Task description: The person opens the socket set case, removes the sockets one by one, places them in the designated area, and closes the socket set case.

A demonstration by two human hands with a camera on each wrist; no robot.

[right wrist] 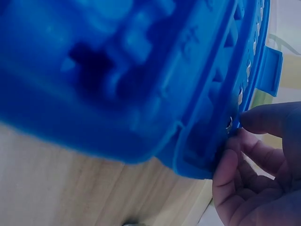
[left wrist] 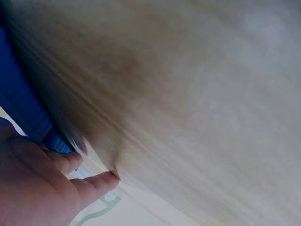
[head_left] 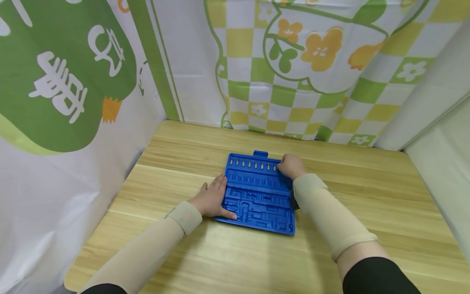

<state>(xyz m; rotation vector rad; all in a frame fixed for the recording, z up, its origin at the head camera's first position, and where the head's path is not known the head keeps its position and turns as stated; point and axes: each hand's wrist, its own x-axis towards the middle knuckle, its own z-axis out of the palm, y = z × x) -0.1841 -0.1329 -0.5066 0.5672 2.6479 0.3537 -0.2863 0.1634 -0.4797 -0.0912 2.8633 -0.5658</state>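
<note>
A blue plastic tool case [head_left: 257, 208] lies opened flat on the table, its moulded recesses facing up. A row of small silver screwdriver bits [head_left: 256, 165] stands along its far edge. My left hand [head_left: 211, 198] rests on the case's left edge, fingers extended along the side and thumb over the near left corner. At the far right corner, my right hand [head_left: 292, 166] has curled fingers, with thumb and index finger pinching at the end of the row. A silver bit [right wrist: 229, 125] shows right at those fingertips, which partly hide it.
The wooden table [head_left: 176, 151] extends around the case on all sides. A blue latch tab [head_left: 260, 154] sticks out from the case's far edge. A patterned curtain [head_left: 264, 94] hangs behind the table, and white cloth [head_left: 66, 196] hangs at the left.
</note>
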